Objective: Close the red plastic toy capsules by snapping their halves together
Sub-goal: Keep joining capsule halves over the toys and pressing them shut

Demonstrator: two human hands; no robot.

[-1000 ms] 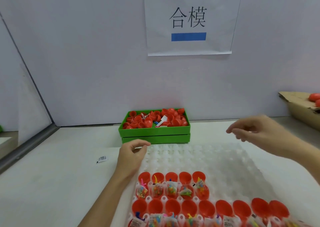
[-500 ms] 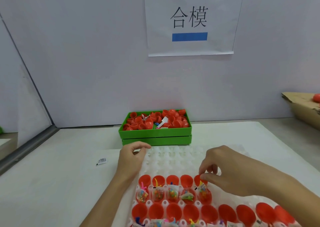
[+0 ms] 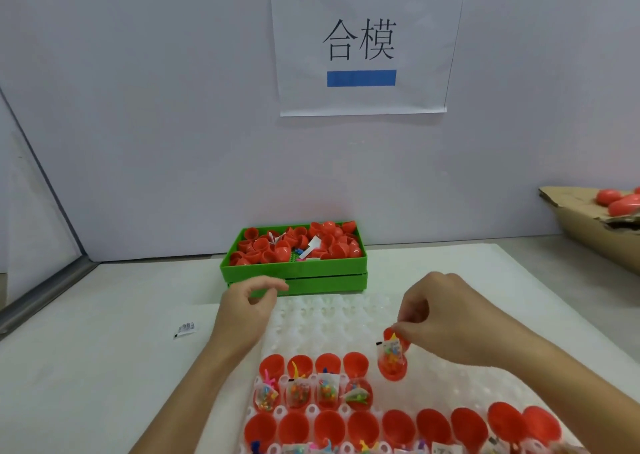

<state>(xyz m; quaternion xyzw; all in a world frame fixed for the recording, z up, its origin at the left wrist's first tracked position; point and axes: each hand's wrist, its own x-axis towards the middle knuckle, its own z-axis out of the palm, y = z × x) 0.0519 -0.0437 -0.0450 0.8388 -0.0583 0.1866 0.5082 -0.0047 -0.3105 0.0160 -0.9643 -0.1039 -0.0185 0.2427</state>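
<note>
My right hand [image 3: 446, 318] pinches an open red capsule [image 3: 393, 358] with a small toy bag inside and holds it just above the white moulded tray [image 3: 332, 318]. Two rows of open red capsules [image 3: 315, 381] sit in the tray's near part, most with toy bags in their lower halves. My left hand [image 3: 244, 311] hovers at the tray's left edge with fingers loosely curled, holding nothing.
A green crate [image 3: 294, 277] of loose red capsule halves stands behind the tray, against the wall. A cardboard box [image 3: 588, 225] with closed red capsules sits at the far right. A small white packet [image 3: 185, 329] lies on the table left of my left hand.
My right hand came down from the right to the tray, took the rightmost capsule of the far row and lifted it out. My left hand barely moved.
</note>
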